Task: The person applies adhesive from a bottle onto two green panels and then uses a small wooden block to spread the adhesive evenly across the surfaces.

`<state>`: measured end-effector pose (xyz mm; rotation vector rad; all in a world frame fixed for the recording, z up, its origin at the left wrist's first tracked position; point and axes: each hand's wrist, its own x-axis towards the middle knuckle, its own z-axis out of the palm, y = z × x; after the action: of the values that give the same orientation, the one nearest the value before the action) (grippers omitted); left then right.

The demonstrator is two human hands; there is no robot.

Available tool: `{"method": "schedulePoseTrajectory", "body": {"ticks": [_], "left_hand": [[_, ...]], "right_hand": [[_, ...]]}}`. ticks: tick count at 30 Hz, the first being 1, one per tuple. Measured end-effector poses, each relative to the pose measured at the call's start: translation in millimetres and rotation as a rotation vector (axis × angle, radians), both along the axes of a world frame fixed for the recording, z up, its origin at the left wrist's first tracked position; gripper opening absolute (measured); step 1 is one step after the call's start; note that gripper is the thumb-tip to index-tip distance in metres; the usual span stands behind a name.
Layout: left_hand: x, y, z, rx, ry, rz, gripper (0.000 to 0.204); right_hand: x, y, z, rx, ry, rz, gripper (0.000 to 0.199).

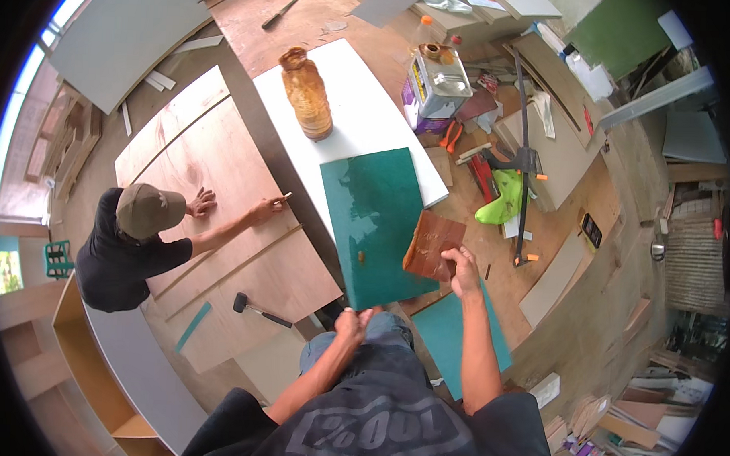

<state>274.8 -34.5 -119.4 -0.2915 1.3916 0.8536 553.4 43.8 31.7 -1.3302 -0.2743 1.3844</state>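
A flat brown spreader [437, 245], stained with amber glue, is gripped at its right edge by my right hand [461, 271], over the right side of a dark green sheet [381, 220]. Wet, glossy patches and a small amber blob show on that sheet. It lies partly over a white board [350, 75]. Closed at the sheet's near edge is my left hand [352, 326]; whatever its fingers hold is hidden. Farther off on the white board stands a glue-coated amber bottle [307, 97].
At the left a co-worker [131, 236] in a cap leans over a plywood panel [214, 182] with a mallet [258, 309] on it. To the right are a metal can [438, 82], orange-handled pliers [450, 137], a long dark clamp [524, 153], a phone [591, 231] and a teal sheet [458, 336].
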Motion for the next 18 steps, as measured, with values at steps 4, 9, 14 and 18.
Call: {"method": "schedulePoseTrajectory", "body": {"ticks": [4,9,14,18], "left_hand": [[30.2,-11.5,6.4,-0.096,-0.301,-0.088,0.029],[-5.1,21.3,-58.4,0.276,0.254,-0.606,0.028],[-28.5,201.4,-2.3,0.600,0.888,-0.475,0.057],[-43.4,307.2,17.4,0.649,1.251,-0.478,0.050]], "right_hand": [[2.4,34.4,12.9,0.090,-0.365,0.145,0.013],[-63.9,97.6,37.4,0.246,-1.201,0.404,0.021],[-111.6,120.7,25.5,0.203,-1.418,0.512,0.027],[-131.9,126.5,26.5,0.281,-1.452,0.572,0.027]]}}
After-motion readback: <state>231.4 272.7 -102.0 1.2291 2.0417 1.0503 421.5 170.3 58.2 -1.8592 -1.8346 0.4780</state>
